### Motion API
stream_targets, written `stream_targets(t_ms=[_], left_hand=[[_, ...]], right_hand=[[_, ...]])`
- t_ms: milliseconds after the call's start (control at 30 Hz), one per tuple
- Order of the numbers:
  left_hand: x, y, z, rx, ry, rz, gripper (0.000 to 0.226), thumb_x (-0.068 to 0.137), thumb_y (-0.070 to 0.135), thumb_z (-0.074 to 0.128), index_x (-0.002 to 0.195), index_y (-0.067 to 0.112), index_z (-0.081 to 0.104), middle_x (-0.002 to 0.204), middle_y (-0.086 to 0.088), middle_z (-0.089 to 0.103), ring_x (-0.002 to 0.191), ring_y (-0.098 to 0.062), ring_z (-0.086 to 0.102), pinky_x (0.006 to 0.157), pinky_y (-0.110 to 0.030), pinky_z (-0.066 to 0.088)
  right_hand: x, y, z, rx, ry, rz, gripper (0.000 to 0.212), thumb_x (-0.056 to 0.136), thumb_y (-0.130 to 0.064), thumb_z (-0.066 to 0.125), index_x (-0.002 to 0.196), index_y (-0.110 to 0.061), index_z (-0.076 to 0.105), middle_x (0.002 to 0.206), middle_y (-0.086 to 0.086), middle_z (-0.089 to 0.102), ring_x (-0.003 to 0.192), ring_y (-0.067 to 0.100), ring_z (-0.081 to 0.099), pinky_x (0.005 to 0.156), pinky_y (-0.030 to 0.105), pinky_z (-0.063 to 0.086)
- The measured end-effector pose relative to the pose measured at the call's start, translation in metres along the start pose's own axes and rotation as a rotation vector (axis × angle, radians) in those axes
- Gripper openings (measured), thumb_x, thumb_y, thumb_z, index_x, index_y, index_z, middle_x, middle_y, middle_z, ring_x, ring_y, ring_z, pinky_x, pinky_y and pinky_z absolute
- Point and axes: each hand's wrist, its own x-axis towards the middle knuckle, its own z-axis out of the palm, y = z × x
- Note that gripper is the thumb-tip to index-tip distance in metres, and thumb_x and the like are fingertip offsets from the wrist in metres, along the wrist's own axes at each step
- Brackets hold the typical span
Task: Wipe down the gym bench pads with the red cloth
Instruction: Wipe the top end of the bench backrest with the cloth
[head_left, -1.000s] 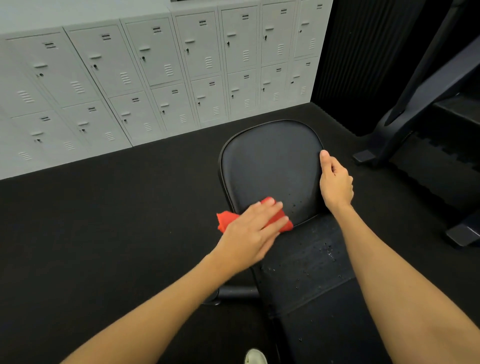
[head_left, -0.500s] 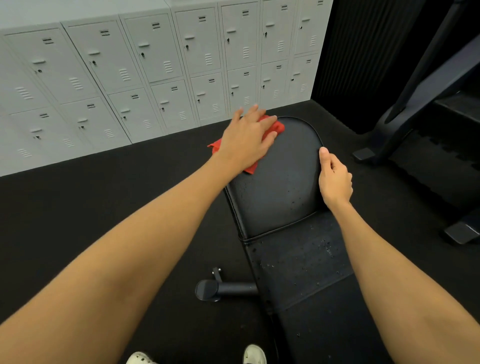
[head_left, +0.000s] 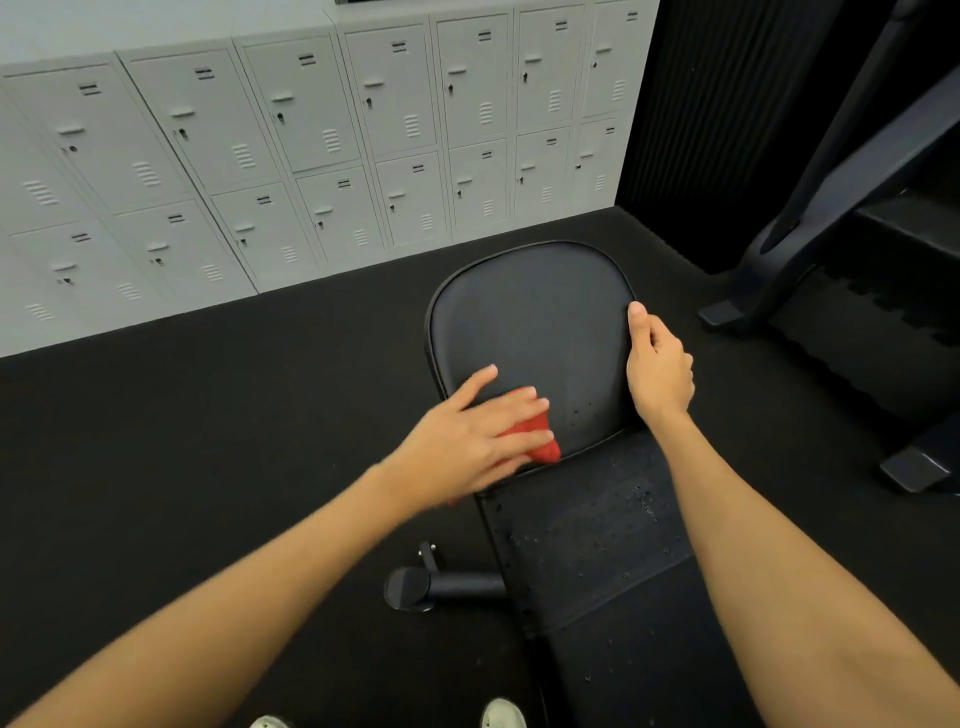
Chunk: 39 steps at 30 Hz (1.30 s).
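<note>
Left hand (head_left: 475, 431) flat, fingers spread, pressing red cloth (head_left: 535, 441) on pad (head_left: 540, 322); right hand (head_left: 658, 364) grips pad edge

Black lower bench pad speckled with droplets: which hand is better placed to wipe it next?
Left. The left hand lies flat on the red cloth at the seam above the speckled lower pad; the right hand grips the rounded black upper pad at its edge, holding no cloth.

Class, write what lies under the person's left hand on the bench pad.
A crumpled red cloth, pressed by the flat left hand onto the rounded black bench pad. The hand covers most of it.
</note>
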Motion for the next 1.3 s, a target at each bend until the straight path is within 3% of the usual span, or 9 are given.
stream_targets(t_ms=[100, 233, 433, 567, 667, 800, 933, 1133, 1300], left_hand=[[0.026, -0.044, -0.014, 0.128, 0.056, -0.051, 0.029, 0.093, 0.025, 0.066, 0.121, 0.020, 0.073, 0.135, -0.010, 0.064, 0.127, -0.028, 0.059, 0.109, -0.062, 0.035], [0.055, -0.083, -0.029, 0.134, 0.052, -0.249, 0.035, 0.100, 0.030, 0.057, 0.133, 0.020, 0.065, 0.143, -0.008, 0.057, 0.138, -0.028, 0.049, 0.117, -0.058, 0.021], [0.034, -0.050, -0.014, -0.079, 0.179, -0.485, 0.037, 0.097, 0.016, 0.063, 0.133, 0.009, 0.064, 0.145, -0.019, 0.052, 0.139, -0.039, 0.044, 0.115, -0.055, 0.026], [-0.006, -0.004, 0.003, -0.198, 0.248, -0.452, 0.033, 0.097, 0.016, 0.058, 0.127, 0.006, 0.068, 0.142, -0.018, 0.056, 0.138, -0.035, 0.045, 0.116, -0.047, 0.029], [-0.028, 0.031, 0.014, -0.276, 0.225, -0.414, 0.034, 0.098, 0.018, 0.055, 0.129, 0.007, 0.067, 0.143, -0.014, 0.055, 0.141, -0.030, 0.041, 0.120, -0.043, 0.026], [-0.038, 0.031, 0.010, -0.231, 0.062, -0.196, 0.035, 0.100, 0.023, 0.050, 0.128, 0.011, 0.068, 0.141, -0.014, 0.058, 0.137, -0.033, 0.048, 0.114, -0.055, 0.034], [-0.005, -0.026, -0.015, -0.080, -0.042, -0.011, 0.032, 0.095, 0.022, 0.059, 0.123, 0.014, 0.072, 0.135, -0.014, 0.063, 0.129, -0.034, 0.057, 0.108, -0.067, 0.027], [0.077, -0.094, -0.031, -0.052, -0.004, -0.387, 0.040, 0.103, 0.029, 0.053, 0.142, 0.019, 0.056, 0.153, -0.010, 0.045, 0.147, -0.029, 0.034, 0.120, -0.053, 0.007], [0.085, -0.033, -0.012, -0.066, 0.107, -0.529, 0.040, 0.097, 0.020, 0.062, 0.131, 0.000, 0.064, 0.141, -0.028, 0.052, 0.137, -0.045, 0.045, 0.116, -0.054, 0.029]], right_hand=[[0.001, 0.000, 0.000, -0.005, -0.009, 0.001, 0.054, 0.091, -0.072, 0.023, 0.081, -0.031, 0.056, 0.063, -0.007, 0.057, 0.064, 0.007, 0.053, 0.058, 0.024, 0.029], [0.001, 0.000, -0.001, -0.009, -0.010, 0.001, 0.052, 0.092, -0.072, 0.024, 0.075, -0.032, 0.053, 0.061, -0.008, 0.053, 0.062, 0.007, 0.051, 0.056, 0.021, 0.028], [0.002, 0.002, -0.001, -0.012, -0.013, -0.005, 0.051, 0.093, -0.070, 0.024, 0.075, -0.031, 0.050, 0.059, -0.009, 0.050, 0.060, 0.007, 0.049, 0.064, 0.031, 0.033], [0.001, 0.002, -0.001, -0.014, -0.002, -0.004, 0.052, 0.092, -0.071, 0.024, 0.067, -0.032, 0.047, 0.058, -0.008, 0.049, 0.059, 0.008, 0.049, 0.058, 0.025, 0.031], [0.001, 0.001, 0.000, -0.012, 0.003, 0.005, 0.053, 0.091, -0.072, 0.022, 0.073, -0.031, 0.051, 0.060, -0.008, 0.051, 0.062, 0.008, 0.050, 0.062, 0.030, 0.033], [0.001, 0.002, 0.002, -0.015, 0.002, 0.014, 0.053, 0.091, -0.072, 0.021, 0.080, -0.032, 0.054, 0.064, -0.009, 0.053, 0.067, 0.008, 0.051, 0.074, 0.035, 0.036], [0.001, 0.002, 0.002, -0.013, 0.008, 0.007, 0.054, 0.092, -0.071, 0.021, 0.084, -0.031, 0.055, 0.065, -0.010, 0.055, 0.067, 0.006, 0.052, 0.074, 0.035, 0.036], [0.000, 0.002, 0.002, -0.015, 0.029, -0.019, 0.052, 0.092, -0.070, 0.022, 0.081, -0.032, 0.054, 0.062, -0.010, 0.054, 0.063, 0.007, 0.052, 0.064, 0.029, 0.032], [0.000, 0.003, 0.003, -0.017, 0.033, -0.012, 0.053, 0.091, -0.072, 0.020, 0.080, -0.031, 0.053, 0.063, -0.009, 0.054, 0.065, 0.007, 0.052, 0.065, 0.031, 0.033]])
